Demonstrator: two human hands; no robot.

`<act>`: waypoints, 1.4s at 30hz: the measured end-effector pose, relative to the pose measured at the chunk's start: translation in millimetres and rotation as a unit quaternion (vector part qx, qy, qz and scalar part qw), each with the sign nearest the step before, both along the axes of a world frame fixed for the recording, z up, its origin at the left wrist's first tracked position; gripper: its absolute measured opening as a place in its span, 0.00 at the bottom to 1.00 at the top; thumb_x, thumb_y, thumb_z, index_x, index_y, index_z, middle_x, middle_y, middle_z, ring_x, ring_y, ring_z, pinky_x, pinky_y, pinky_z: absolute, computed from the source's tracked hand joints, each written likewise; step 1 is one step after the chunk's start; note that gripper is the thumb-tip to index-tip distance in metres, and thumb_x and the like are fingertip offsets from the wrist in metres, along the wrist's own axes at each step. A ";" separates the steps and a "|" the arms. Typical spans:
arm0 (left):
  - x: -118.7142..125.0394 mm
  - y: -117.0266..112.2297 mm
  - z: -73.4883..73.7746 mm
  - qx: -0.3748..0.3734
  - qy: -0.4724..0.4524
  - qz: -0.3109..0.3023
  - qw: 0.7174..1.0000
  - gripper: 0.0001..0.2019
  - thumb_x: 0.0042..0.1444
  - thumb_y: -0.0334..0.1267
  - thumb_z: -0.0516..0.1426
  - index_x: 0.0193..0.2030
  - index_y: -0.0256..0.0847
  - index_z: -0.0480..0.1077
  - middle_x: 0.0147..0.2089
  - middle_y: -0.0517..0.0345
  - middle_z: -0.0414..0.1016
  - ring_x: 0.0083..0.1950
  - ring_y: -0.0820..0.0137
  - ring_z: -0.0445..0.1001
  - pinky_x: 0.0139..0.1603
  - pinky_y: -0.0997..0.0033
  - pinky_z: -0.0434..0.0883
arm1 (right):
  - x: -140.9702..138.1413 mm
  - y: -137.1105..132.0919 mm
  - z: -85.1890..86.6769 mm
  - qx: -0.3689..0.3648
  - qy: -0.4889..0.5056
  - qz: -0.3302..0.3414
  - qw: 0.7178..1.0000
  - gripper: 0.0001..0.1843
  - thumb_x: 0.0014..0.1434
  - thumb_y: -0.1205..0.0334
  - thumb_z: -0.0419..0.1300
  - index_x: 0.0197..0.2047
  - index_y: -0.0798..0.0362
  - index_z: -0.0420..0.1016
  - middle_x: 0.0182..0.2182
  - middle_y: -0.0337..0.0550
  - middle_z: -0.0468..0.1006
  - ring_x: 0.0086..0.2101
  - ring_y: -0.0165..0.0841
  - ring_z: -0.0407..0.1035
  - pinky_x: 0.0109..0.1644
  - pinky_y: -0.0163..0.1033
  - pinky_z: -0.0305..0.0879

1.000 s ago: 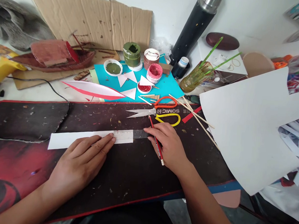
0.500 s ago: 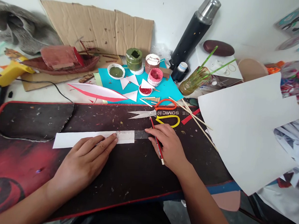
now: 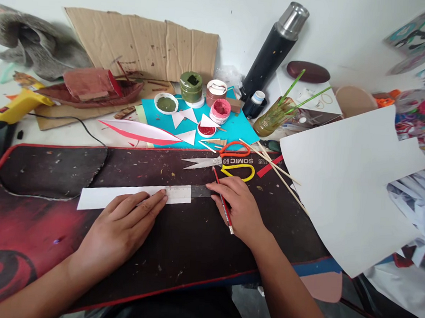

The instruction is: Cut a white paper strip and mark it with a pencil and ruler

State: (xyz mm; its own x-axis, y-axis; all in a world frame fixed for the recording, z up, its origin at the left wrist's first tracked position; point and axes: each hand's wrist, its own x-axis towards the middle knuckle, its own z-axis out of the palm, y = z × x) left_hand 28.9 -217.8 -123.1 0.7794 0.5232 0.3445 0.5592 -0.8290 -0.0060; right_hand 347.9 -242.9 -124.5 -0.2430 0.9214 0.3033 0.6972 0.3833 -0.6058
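Note:
A long white paper strip (image 3: 103,197) lies on the dark desk mat (image 3: 179,242), with a clear ruler (image 3: 182,192) laid along its right part. My left hand (image 3: 123,225) rests flat on the strip and ruler, fingers stretched out. My right hand (image 3: 236,207) sits at the ruler's right end, fingers curled around a red pencil (image 3: 223,202) whose tip points away from me. Scissors with orange and yellow handles (image 3: 226,160) lie just beyond my right hand.
Paint pots (image 3: 203,94), white triangles and a teal sheet (image 3: 235,124) sit behind the mat. A black flask (image 3: 271,48), a jar of brushes (image 3: 275,117), cardboard (image 3: 140,41), a model boat (image 3: 91,86) and a yellow glue gun (image 3: 17,106) line the back. Large white paper (image 3: 350,185) overhangs the right.
Both hands stay on the ruler and strip. Only the view has tilted slightly, so the objects sit a little lower in the picture.

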 end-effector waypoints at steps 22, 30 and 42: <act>1.4 1.6 2.8 0.002 -0.004 -0.011 1.000 0.27 0.73 0.29 0.57 0.77 0.36 0.66 0.66 0.51 0.84 0.56 0.57 0.80 0.56 0.55 0.76 | 0.8 -0.6 -0.1 0.011 0.000 0.002 1.000 0.13 0.78 0.67 0.60 0.60 0.46 0.81 0.48 0.48 0.84 0.48 0.43 0.78 0.58 0.55 0.77; 0.4 0.7 1.6 -0.008 -0.005 -0.009 1.000 0.25 0.73 0.28 0.57 0.75 0.37 0.68 0.67 0.52 0.83 0.56 0.58 0.80 0.57 0.56 0.76 | 1.1 -1.2 0.4 0.006 0.004 0.000 1.000 0.13 0.78 0.68 0.61 0.60 0.47 0.81 0.48 0.48 0.84 0.49 0.43 0.78 0.58 0.53 0.76; -0.6 -0.1 0.3 -0.035 -0.019 -0.003 0.999 0.34 0.73 0.29 0.56 0.84 0.43 0.57 0.67 0.53 0.83 0.57 0.58 0.81 0.58 0.55 0.76 | 0.2 -1.0 1.2 -0.003 -0.001 -0.006 1.000 0.14 0.78 0.67 0.61 0.61 0.45 0.81 0.49 0.49 0.85 0.49 0.44 0.78 0.57 0.55 0.76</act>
State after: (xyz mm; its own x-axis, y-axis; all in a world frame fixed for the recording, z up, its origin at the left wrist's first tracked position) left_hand 28.3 -217.9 -122.8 0.7696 0.5429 0.3360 0.5534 -0.8297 0.0730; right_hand 348.1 -243.9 -123.3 -0.2320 0.9261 0.2976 0.7029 0.3711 -0.6068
